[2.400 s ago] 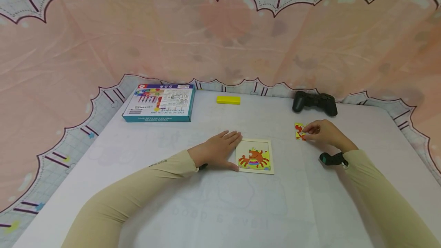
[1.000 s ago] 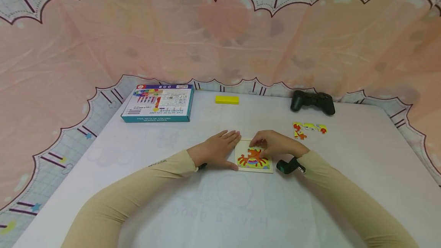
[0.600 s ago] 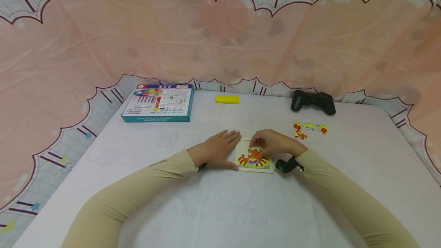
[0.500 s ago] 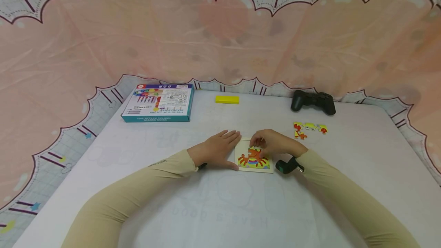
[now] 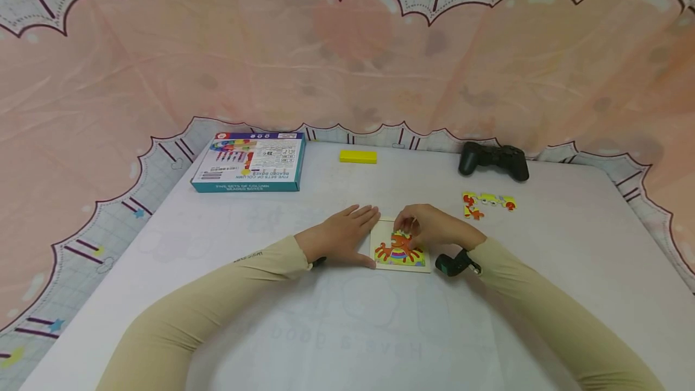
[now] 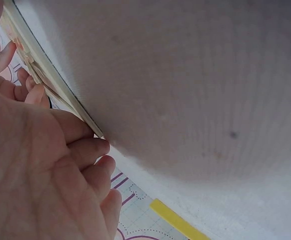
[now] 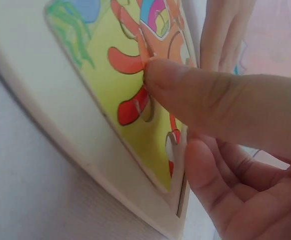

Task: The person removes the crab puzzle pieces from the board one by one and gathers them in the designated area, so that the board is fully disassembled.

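A small puzzle board (image 5: 402,269) with a pale frame lies on the white table, holding a red-orange crab picture. My left hand (image 5: 344,237) rests flat along the board's left edge, fingers spread and fairly straight, with fingertips touching the frame in the left wrist view. Over the board's upper right, my right hand (image 5: 434,225) has curled fingers and pinches a puzzle piece (image 7: 175,47) of the crab. In the right wrist view its thumb (image 7: 185,90) lies on the picture; the index fingertip is hidden behind it. Several loose puzzle pieces (image 5: 488,200) lie together right of the board.
Behind the loose pieces lies a black game controller (image 5: 493,162). A yellow block (image 5: 358,157) sits at the back middle, and a flat printed box (image 5: 250,163) at the back left. A patterned cloth (image 5: 347,77) hangs behind the table.
Since the earliest frame, my right hand has moved left from the loose puzzle pieces to the board. Over the last second it has hardly moved. The left hand has stayed on the frame.
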A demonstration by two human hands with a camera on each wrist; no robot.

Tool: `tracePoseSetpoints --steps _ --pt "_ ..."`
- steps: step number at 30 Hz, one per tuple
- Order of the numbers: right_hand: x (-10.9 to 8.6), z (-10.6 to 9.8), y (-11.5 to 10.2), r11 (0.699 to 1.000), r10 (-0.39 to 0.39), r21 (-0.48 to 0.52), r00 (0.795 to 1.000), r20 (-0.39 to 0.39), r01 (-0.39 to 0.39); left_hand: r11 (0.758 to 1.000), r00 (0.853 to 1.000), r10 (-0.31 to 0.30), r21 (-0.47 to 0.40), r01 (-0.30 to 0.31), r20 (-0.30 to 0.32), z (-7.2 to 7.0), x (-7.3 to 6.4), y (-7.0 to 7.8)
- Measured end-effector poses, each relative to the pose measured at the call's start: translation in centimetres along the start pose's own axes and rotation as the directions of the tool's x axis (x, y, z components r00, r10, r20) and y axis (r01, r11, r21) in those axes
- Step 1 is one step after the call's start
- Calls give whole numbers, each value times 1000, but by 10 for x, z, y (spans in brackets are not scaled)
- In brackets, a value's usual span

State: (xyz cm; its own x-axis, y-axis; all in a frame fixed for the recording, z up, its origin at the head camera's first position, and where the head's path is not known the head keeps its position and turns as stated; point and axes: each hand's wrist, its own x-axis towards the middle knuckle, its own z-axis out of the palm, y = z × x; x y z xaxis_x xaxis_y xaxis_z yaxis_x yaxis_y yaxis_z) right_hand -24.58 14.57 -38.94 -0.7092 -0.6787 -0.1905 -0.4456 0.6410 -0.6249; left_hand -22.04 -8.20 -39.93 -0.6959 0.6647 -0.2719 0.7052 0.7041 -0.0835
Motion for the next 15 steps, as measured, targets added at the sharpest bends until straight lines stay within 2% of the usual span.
tracePoseSetpoints --steps 8,15 --pt "2 -3 2 999 -36 -4 998 42 37 1000 1000 5 -2 -5 2 0 0 0" --pt "3 -3 2 1000 -20 7 999 41 20 1000 1000 9 0 -9 0 1 1 -1"
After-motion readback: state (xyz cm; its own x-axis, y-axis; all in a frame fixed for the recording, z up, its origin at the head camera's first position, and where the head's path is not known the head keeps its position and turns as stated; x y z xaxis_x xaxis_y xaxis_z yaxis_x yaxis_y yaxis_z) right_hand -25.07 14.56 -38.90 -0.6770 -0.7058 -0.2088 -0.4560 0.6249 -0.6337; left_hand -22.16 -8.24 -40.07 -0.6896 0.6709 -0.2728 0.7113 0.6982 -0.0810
